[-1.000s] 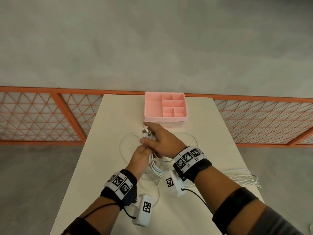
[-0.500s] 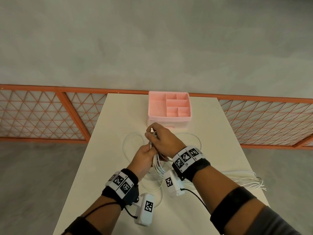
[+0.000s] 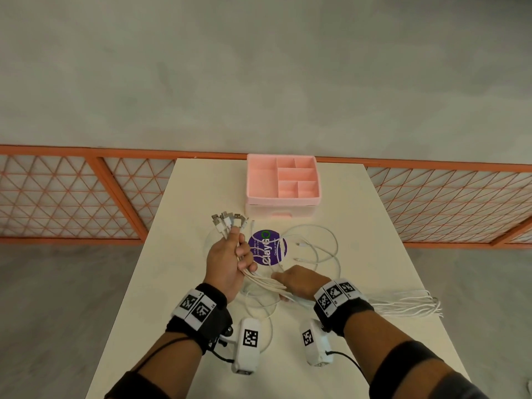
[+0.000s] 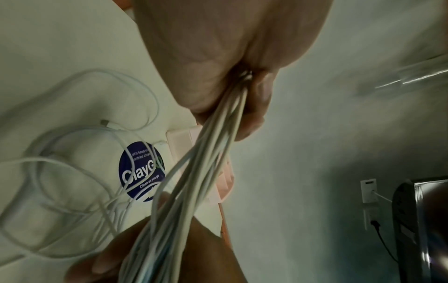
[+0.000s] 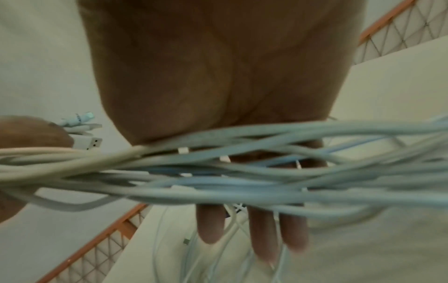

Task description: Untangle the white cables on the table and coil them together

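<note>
Several white cables [image 3: 264, 280] run as one bundle between my hands above the table [image 3: 184, 286]. My left hand [image 3: 229, 262] grips the bundle just below the USB plugs [image 3: 227, 221], which fan out above its fist. In the left wrist view its fingers [image 4: 257, 107] curl round the strands [image 4: 206, 153]. My right hand [image 3: 299, 283] lies on the bundle nearer to me. In the right wrist view its fingers [image 5: 264, 235] are straight, with the cables [image 5: 242, 172] crossing its palm [image 5: 218, 76]. Loose loops [image 3: 319, 246] lie on the table.
A pink compartment organiser [image 3: 282, 208] stands at the far middle of the table. A round purple sticker [image 3: 267, 247] lies under the loops. Cable ends [image 3: 408, 306] trail to the table's right edge. An orange lattice fence [image 3: 72, 197] runs behind.
Both hands were together at the plugs. Now my right hand has slid back along the bundle toward me, the left has shifted left with the plugs, and the sticker shows.
</note>
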A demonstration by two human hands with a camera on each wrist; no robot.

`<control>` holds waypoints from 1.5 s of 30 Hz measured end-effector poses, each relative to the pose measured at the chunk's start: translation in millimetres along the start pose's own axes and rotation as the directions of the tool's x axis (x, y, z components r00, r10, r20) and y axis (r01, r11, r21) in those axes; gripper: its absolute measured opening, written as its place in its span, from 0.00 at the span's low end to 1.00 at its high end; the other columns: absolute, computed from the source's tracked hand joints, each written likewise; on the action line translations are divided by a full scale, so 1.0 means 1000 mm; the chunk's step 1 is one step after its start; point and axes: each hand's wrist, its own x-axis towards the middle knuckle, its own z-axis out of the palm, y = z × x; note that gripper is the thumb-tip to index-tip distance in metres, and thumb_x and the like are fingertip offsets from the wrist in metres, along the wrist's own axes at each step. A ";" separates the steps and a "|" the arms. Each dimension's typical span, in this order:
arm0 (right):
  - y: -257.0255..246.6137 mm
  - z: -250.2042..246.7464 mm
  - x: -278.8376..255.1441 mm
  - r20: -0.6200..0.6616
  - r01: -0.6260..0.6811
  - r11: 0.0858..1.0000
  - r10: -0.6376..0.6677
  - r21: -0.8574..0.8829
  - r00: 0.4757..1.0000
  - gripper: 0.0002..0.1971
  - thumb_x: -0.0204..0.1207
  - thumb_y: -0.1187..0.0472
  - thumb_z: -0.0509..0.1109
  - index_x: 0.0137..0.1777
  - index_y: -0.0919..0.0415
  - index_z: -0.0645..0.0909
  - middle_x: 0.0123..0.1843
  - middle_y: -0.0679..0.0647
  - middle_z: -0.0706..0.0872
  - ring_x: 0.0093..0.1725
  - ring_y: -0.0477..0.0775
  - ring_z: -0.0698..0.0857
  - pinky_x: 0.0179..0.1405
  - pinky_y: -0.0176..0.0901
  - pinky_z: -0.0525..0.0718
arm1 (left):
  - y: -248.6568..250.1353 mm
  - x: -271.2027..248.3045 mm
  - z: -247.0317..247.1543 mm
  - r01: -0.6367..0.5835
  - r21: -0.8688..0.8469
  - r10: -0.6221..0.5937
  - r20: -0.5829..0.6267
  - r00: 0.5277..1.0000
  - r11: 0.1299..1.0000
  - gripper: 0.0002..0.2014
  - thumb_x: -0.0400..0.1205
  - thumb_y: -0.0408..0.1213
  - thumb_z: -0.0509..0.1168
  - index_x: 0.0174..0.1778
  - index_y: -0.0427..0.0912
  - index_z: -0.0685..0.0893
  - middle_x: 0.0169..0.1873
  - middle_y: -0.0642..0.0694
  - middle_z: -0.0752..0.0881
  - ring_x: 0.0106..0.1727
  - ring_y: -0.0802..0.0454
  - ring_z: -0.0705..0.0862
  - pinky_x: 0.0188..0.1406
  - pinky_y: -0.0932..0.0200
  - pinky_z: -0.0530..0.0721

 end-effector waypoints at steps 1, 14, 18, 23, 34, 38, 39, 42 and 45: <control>0.007 0.002 0.005 -0.005 -0.024 0.999 0.024 0.021 1.000 0.22 0.82 0.46 0.60 0.42 0.63 0.87 0.43 0.60 0.91 0.46 0.59 0.88 0.56 0.54 0.85 | -0.002 -0.001 0.000 0.021 0.009 -0.021 0.008 1.000 1.000 0.16 0.90 0.47 0.57 0.39 0.42 0.75 0.20 0.51 0.68 0.16 0.56 0.64 0.20 0.61 0.71; -0.012 -0.003 0.010 -0.151 0.009 0.922 0.053 0.387 0.987 0.19 0.78 0.45 0.73 0.41 0.64 0.84 0.31 0.54 0.86 0.26 0.46 0.83 0.34 0.39 0.80 | -0.005 -0.004 0.008 0.062 0.075 -0.065 0.034 0.997 0.995 0.16 0.89 0.47 0.60 0.38 0.42 0.75 0.21 0.51 0.62 0.17 0.57 0.60 0.16 0.63 0.66; -0.017 0.003 0.008 -0.124 0.116 0.805 -0.053 0.582 0.991 0.15 0.70 0.70 0.75 0.57 0.71 0.85 0.38 0.65 0.90 0.36 0.55 0.87 0.39 0.46 0.85 | -0.009 -0.011 0.008 0.019 0.253 -0.039 0.073 0.997 0.967 0.20 0.84 0.42 0.67 0.29 0.45 0.69 0.24 0.47 0.58 0.19 0.55 0.57 0.18 0.63 0.62; -0.035 -0.010 -0.005 -0.104 0.139 0.783 -0.096 0.606 0.990 0.08 0.68 0.75 0.70 0.47 0.69 0.87 0.41 0.69 0.89 0.32 0.54 0.85 0.34 0.41 0.83 | -0.005 -0.011 0.007 -0.042 0.243 0.036 0.030 0.999 0.969 0.08 0.85 0.38 0.68 0.40 0.41 0.82 0.27 0.46 0.79 0.16 0.58 0.68 0.15 0.64 0.65; -0.044 -0.050 -0.031 -0.387 0.444 0.382 -0.218 0.811 0.896 0.08 0.81 0.78 0.60 0.47 0.69 0.79 0.28 0.65 0.81 0.26 0.58 0.80 0.30 0.45 0.80 | -0.005 -0.007 0.006 -0.083 0.244 0.075 0.040 0.996 0.966 0.01 0.83 0.34 0.70 0.47 0.43 0.86 0.45 0.37 0.85 0.20 0.58 0.67 0.20 0.63 0.68; -0.047 -0.065 -0.039 -0.488 0.537 0.317 -0.225 0.782 0.843 0.12 0.80 0.79 0.57 0.54 0.64 0.74 0.29 0.66 0.81 0.28 0.59 0.80 0.31 0.46 0.79 | -0.012 -0.006 0.009 -0.055 0.214 0.047 0.042 0.998 0.975 0.03 0.83 0.34 0.69 0.46 0.39 0.87 0.44 0.39 0.88 0.21 0.57 0.66 0.19 0.64 0.71; -0.044 -0.066 -0.035 -0.508 0.524 0.385 -0.150 0.760 0.848 0.13 0.78 0.79 0.57 0.55 0.63 0.74 0.29 0.64 0.81 0.28 0.59 0.79 0.32 0.46 0.79 | -0.011 -0.006 0.011 -0.053 0.195 0.047 0.035 0.998 0.979 0.04 0.84 0.34 0.69 0.45 0.38 0.87 0.43 0.40 0.89 0.20 0.58 0.67 0.19 0.64 0.71; -0.032 -0.064 -0.025 -0.490 0.244 0.855 0.015 0.459 0.871 0.17 0.74 0.74 0.58 0.59 0.58 0.75 0.36 0.59 0.85 0.34 0.60 0.83 0.39 0.52 0.82 | -0.007 -0.004 0.015 -0.083 0.223 0.068 0.072 0.995 0.971 0.10 0.85 0.32 0.67 0.39 0.42 0.89 0.41 0.42 0.90 0.19 0.58 0.66 0.19 0.63 0.70; -0.035 -0.046 -0.023 -0.377 0.097 0.983 -0.149 -0.155 0.914 0.19 0.78 0.66 0.60 0.69 0.58 0.75 0.58 0.61 0.81 0.55 0.63 0.82 0.56 0.56 0.82 | -0.009 -0.005 0.020 -0.096 0.348 0.055 0.128 0.990 0.933 0.10 0.86 0.31 0.66 0.41 0.43 0.89 0.39 0.42 0.90 0.20 0.57 0.66 0.20 0.62 0.69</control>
